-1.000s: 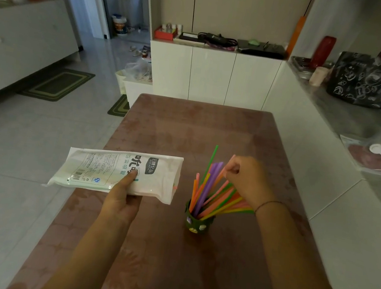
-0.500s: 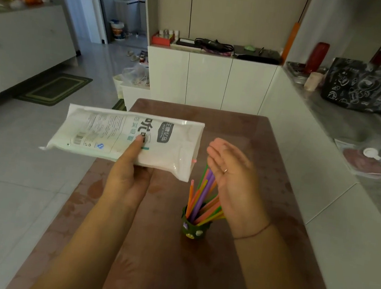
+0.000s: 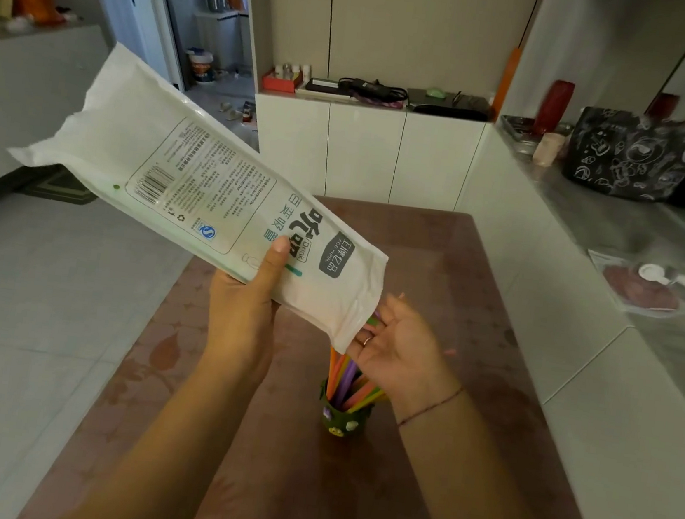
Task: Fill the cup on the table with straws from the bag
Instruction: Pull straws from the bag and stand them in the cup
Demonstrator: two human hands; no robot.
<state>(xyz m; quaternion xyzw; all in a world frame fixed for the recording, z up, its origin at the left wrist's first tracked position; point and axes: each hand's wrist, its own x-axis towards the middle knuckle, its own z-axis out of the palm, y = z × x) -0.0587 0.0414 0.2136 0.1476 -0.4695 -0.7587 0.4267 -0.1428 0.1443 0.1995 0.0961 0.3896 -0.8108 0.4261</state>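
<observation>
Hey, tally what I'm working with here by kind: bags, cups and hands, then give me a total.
Straw bag: 1
Cup: 1
Hands: 2 (left hand, right hand)
Total: 4
Straws overlap too much to count.

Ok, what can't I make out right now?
Head view:
Tops of the straws in the cup: covered by the right hand.
Count left in the bag: opaque film hides it.
Bag mouth: turned away from camera.
Fingers of the left hand: behind the bag; only the thumb shows.
</observation>
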